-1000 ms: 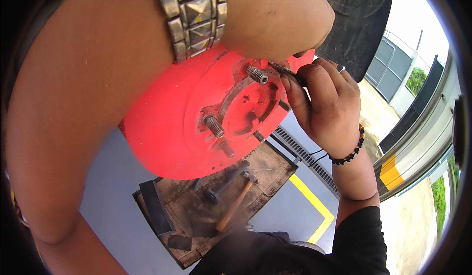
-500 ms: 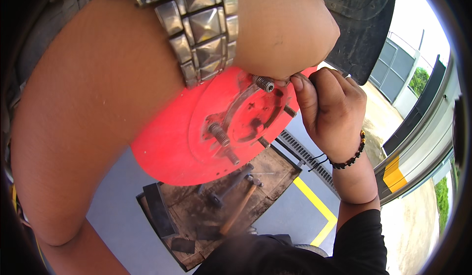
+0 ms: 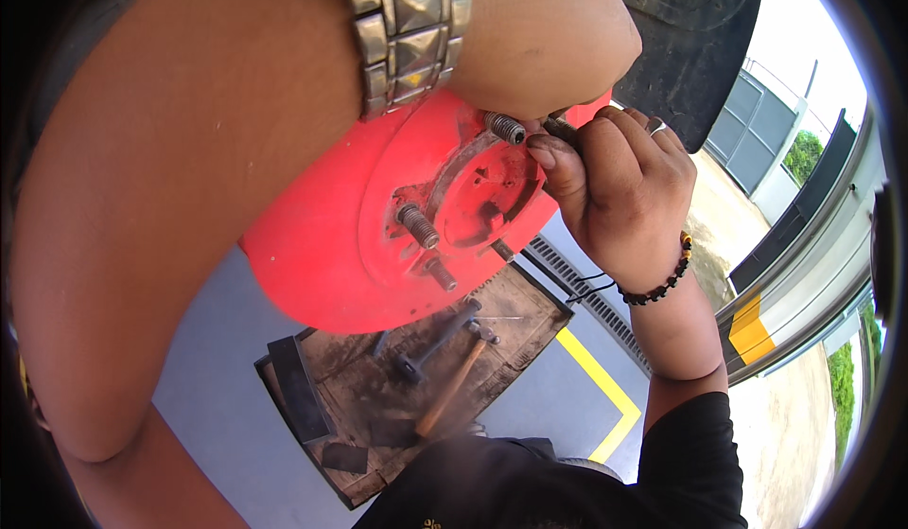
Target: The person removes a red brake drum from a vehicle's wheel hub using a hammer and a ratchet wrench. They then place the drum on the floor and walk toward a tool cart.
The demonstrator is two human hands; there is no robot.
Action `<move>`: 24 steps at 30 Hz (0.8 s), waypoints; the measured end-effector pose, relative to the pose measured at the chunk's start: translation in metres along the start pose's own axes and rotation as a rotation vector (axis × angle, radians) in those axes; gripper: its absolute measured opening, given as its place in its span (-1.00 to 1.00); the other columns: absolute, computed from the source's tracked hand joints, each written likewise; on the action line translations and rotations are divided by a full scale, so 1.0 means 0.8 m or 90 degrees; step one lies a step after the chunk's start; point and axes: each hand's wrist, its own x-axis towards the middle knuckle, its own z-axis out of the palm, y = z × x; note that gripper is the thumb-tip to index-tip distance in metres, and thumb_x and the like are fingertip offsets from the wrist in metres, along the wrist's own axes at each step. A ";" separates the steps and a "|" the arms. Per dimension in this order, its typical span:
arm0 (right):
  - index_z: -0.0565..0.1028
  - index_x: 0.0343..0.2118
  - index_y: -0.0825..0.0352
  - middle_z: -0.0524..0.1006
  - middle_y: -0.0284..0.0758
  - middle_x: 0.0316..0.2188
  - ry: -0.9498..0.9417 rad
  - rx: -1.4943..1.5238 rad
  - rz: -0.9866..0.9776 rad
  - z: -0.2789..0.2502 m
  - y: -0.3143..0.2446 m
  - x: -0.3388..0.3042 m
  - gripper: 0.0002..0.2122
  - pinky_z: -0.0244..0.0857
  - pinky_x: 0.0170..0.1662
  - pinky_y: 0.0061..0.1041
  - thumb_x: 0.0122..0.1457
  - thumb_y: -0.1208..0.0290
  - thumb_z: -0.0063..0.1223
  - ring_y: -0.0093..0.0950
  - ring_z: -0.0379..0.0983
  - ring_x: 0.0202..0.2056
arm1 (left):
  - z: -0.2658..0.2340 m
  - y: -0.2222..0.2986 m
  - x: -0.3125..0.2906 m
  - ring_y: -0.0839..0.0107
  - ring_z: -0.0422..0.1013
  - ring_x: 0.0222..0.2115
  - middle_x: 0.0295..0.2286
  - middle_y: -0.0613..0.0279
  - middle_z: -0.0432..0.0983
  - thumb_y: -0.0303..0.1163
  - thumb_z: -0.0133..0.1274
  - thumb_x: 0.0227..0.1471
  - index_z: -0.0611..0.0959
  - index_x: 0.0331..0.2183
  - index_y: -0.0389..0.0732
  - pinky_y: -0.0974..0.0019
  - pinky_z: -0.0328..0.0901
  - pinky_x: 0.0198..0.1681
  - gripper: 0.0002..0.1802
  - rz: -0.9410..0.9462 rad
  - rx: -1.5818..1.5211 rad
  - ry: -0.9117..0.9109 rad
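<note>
A red brake drum (image 3: 326, 245) with several threaded wheel studs fills the middle of the view. Across it, from the left, reaches my left arm with a metal watch (image 3: 416, 18). My left hand (image 3: 549, 37) is at the drum's upper edge, its back toward me and its fingers hidden. Beside it, my right hand (image 3: 629, 179) is closed, thumb and fingers pinched at a small dark piece (image 3: 560, 130), perhaps a stud, too covered to tell. Just left of the right thumb, one bare stud (image 3: 504, 128) sticks out. Another stud (image 3: 417, 226) stands lower left.
Below the drum lies a stained board (image 3: 378, 387) with a dark edge. On it are a wooden-handled hammer (image 3: 459, 378), a black tool (image 3: 435, 340) and a dark block (image 3: 301, 392). A black flap (image 3: 686, 56) hangs upper right. A floor grate (image 3: 586, 288) runs beside a yellow line (image 3: 605, 387).
My right hand has shifted slightly left, its thumb now closer to the upper stud. The drum and board appear a little higher in the view. My left hand stays at the upper edge.
</note>
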 end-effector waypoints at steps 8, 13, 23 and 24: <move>0.53 -0.19 0.37 0.53 -0.31 -0.32 0.063 -0.029 -0.110 -0.004 0.032 -0.013 -0.67 0.27 -0.36 -0.43 -0.06 0.41 0.29 -0.36 0.48 -0.38 | 0.022 -0.018 -0.021 0.09 0.54 -0.30 -0.41 0.04 0.63 -0.34 0.16 -0.11 0.72 -0.44 -0.17 0.11 0.40 -0.19 -0.85 0.226 0.098 0.173; 0.54 -0.24 0.35 0.51 -0.34 -0.38 0.090 -0.025 -0.160 -0.003 0.035 0.000 -0.70 0.23 -0.37 -0.43 -0.10 0.45 0.26 -0.40 0.44 -0.44 | -0.021 0.019 -0.006 0.09 0.53 -0.37 -0.45 0.02 0.61 -0.39 0.16 -0.11 0.71 -0.43 -0.21 0.09 0.40 -0.29 -0.86 0.050 0.144 -0.092; 0.52 -0.34 0.33 0.50 -0.31 -0.43 0.054 -0.001 -0.091 -0.005 0.033 0.001 -0.78 0.28 -0.36 -0.39 0.00 0.34 0.27 -0.31 0.45 -0.44 | -0.021 -0.016 -0.014 0.10 0.51 -0.42 -0.49 0.09 0.61 -0.41 0.17 -0.13 0.69 -0.43 -0.16 0.08 0.39 -0.33 -0.89 0.186 0.031 -0.051; 0.52 -0.35 0.33 0.50 -0.30 -0.43 0.046 -0.006 -0.085 -0.005 0.036 0.000 -0.77 0.28 -0.36 -0.38 -0.01 0.33 0.28 -0.30 0.45 -0.44 | -0.008 -0.025 -0.014 0.11 0.51 -0.42 -0.49 0.10 0.61 -0.40 0.17 -0.13 0.69 -0.44 -0.16 0.07 0.38 -0.30 -0.90 0.213 0.026 0.009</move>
